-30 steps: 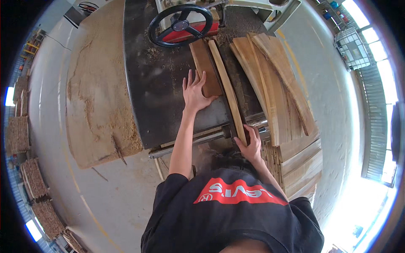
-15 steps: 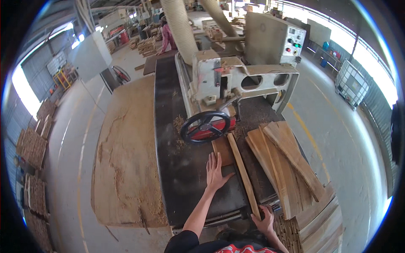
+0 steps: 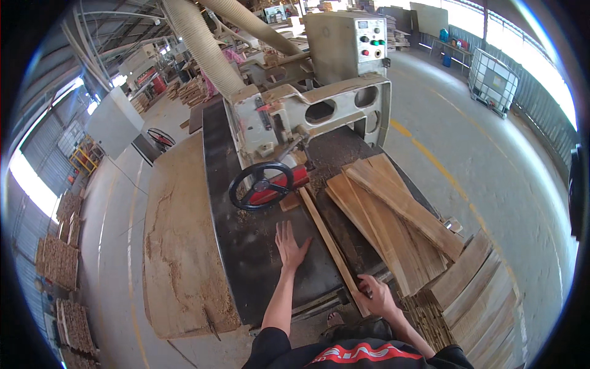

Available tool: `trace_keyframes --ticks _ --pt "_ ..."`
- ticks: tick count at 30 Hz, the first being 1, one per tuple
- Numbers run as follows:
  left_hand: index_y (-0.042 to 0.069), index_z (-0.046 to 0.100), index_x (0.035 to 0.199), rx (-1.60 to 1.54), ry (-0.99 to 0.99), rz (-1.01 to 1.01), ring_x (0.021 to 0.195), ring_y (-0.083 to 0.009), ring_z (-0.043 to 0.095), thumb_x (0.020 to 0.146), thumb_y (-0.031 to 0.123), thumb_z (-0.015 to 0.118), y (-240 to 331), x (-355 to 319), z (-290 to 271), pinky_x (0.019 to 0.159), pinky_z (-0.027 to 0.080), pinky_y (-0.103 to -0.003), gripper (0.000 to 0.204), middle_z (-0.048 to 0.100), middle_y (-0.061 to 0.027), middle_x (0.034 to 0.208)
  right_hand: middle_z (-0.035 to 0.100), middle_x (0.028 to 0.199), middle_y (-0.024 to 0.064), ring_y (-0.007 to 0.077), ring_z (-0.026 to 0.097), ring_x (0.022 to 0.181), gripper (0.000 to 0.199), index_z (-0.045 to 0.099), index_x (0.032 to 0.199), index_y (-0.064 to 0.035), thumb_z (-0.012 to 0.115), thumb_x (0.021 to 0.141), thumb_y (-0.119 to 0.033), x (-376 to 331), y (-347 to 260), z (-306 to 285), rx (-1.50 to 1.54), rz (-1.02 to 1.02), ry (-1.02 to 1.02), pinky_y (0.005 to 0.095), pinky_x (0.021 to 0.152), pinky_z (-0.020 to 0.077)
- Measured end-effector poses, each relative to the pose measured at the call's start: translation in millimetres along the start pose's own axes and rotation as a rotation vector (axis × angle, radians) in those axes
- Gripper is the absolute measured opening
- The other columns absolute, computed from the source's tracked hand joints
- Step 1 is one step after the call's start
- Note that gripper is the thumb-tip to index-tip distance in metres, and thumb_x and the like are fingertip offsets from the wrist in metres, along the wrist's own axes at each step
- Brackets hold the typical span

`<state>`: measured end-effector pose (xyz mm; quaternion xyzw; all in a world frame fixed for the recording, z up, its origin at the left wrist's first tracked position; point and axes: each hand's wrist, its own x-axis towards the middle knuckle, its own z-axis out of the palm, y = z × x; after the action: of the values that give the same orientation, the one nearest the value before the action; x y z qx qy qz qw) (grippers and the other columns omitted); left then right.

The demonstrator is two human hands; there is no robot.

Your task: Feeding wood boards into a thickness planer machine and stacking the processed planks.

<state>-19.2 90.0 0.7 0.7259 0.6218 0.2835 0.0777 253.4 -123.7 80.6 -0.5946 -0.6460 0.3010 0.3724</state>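
My left hand [image 3: 290, 245] lies palm down with fingers spread over the black machine table [image 3: 255, 264], holding nothing. Just beyond its fingertips, a short brown board end [image 3: 290, 202] shows beside the black handwheel [image 3: 260, 186]. A long, narrow wooden strip [image 3: 329, 237] runs from under the red part of the machine to the table's near edge. My right hand [image 3: 378, 297] is at the strip's near end, on its right side, fingers bent with a gap between forefinger and thumb. Contact with the strip is hard to make out.
Several loose planks [image 3: 393, 215] overlap on the table's right side. More boards [image 3: 482, 295] are stacked at the near right. Left of the table stands a broad wooden panel [image 3: 184, 246] strewn with shavings. The grey machine body [image 3: 313, 111] with its hoses rises ahead.
The view has swung right. The board by my left hand now shows less, nearer the machine. My right hand has moved forward along the strip from its end, its fingers loosened.
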Motion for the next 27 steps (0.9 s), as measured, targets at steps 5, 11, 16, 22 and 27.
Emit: trace_keyframes --ticks 5,11,16,22,27 --pt "0.0 0.045 0.149 0.099 0.064 0.02 0.151 -0.0432 0.03 0.083 0.045 0.08 0 -3 6 0.119 0.029 -0.057 0.086 0.042 -0.024 0.156 0.067 0.111 0.0158 0.0358 0.065 0.106 0.045 0.065 0.122 -0.0056 0.082 0.082 -0.018 27 1 -78 -0.375 -0.239 0.272 0.0445 0.09 0.0537" --pt "-0.004 0.061 0.134 0.292 -0.036 -0.091 0.127 -0.04 0.058 0.09 0.051 0.074 -2 -10 -6 0.108 0.046 -0.047 0.071 0.062 -0.0224 0.137 0.046 0.154 0.0195 0.0408 0.037 0.145 0.082 0.054 0.145 -0.0066 0.075 0.084 -0.058 49 50 -175 -0.773 0.193 0.367 0.0553 0.118 0.0334" --pt "0.0 0.067 0.105 0.364 0.515 0.583 0.089 -0.0333 0.069 0.1 0.044 0.066 39 -16 -8 0.082 0.059 -0.046 0.044 0.069 -0.0166 0.095 0.054 0.135 0.0215 0.0403 0.051 0.126 0.101 0.049 0.145 -0.0074 0.084 0.067 -0.061 45 113 -182 -0.752 0.156 0.358 0.0571 0.103 0.0402" --pt "0.0 0.067 0.106 -0.053 0.427 0.911 0.09 -0.0337 0.069 0.1 0.045 0.067 85 -24 48 0.083 0.058 -0.046 0.045 0.069 -0.0168 0.096 0.056 0.127 0.0245 0.038 0.051 0.122 0.101 0.054 0.14 0.0032 0.084 0.067 -0.06 36 135 -120 -0.897 0.154 0.606 0.0509 0.102 0.0411" --pt "0.0 0.068 0.107 -0.208 0.375 1.001 0.091 -0.0339 0.069 0.099 0.045 0.067 84 -8 61 0.084 0.058 -0.046 0.046 0.07 -0.0169 0.097 0.05 0.14 0.0315 0.045 0.045 0.134 0.103 0.048 0.147 0.0074 0.079 0.072 -0.057 28 94 -82 -0.712 0.275 0.475 0.0543 0.108 0.0357"
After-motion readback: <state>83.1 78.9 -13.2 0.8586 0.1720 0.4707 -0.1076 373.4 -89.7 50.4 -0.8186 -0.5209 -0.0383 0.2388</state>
